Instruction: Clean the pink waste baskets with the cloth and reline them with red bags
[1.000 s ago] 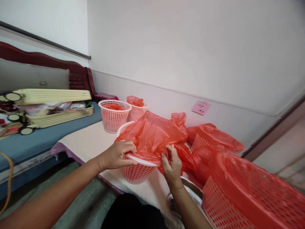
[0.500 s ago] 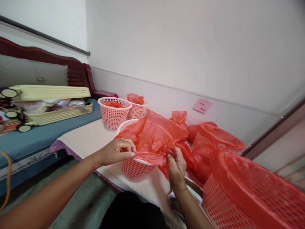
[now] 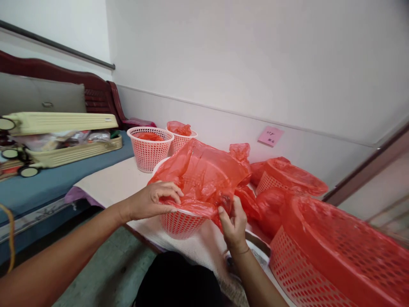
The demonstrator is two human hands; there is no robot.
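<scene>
A thin red plastic bag is spread over the mouth of a white perforated basket in front of me. At the near left of the rim, my left hand has its fingers curled over the bag's edge, with the thumb along the front. On the right side, my right hand pinches the bag's edge between thumb and fingers. Most of the basket's rim is hidden under the film; a bit of it shows at the back left.
Behind stand two white baskets with red bags inside. Bag-covered baskets fill the right side. A pink note is stuck to the wall. An open yellow suitcase lies on the bed at left.
The bag's near edge is pulled slightly lower and to the left over the rim. Both hands have shifted a little left, and the view has turned slightly.
</scene>
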